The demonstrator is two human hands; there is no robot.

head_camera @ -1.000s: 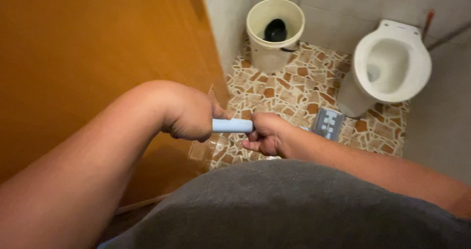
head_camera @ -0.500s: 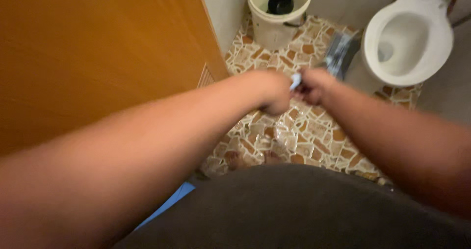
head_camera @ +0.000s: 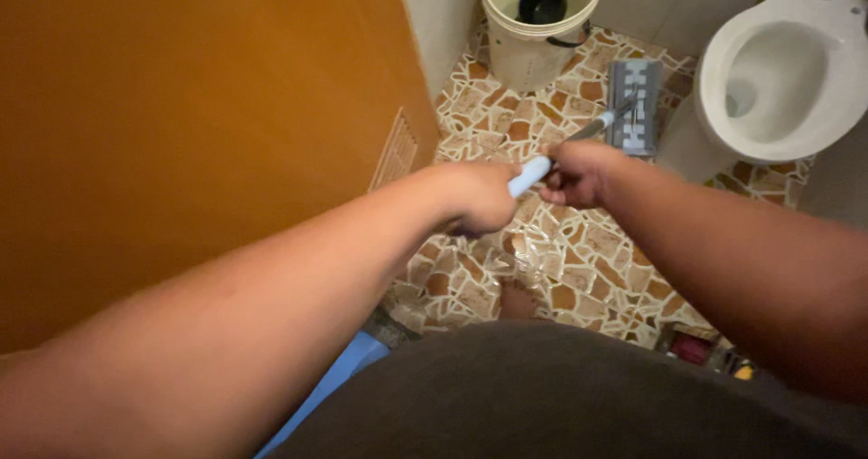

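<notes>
Both hands hold the mop handle (head_camera: 532,175): the left hand (head_camera: 479,197) wraps the pale blue end, the right hand (head_camera: 579,171) closes its grip just ahead. The flat mop head (head_camera: 635,106) lies on the mosaic floor (head_camera: 561,251) at one o'clock, between bucket (head_camera: 538,25) and toilet (head_camera: 782,79). Best keep the head flat and push with even strokes

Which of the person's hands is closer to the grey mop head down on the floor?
The right hand. It grips the mop handle further down, towards the mop head beside the toilet. The left hand holds the light blue top end, further back.
</notes>
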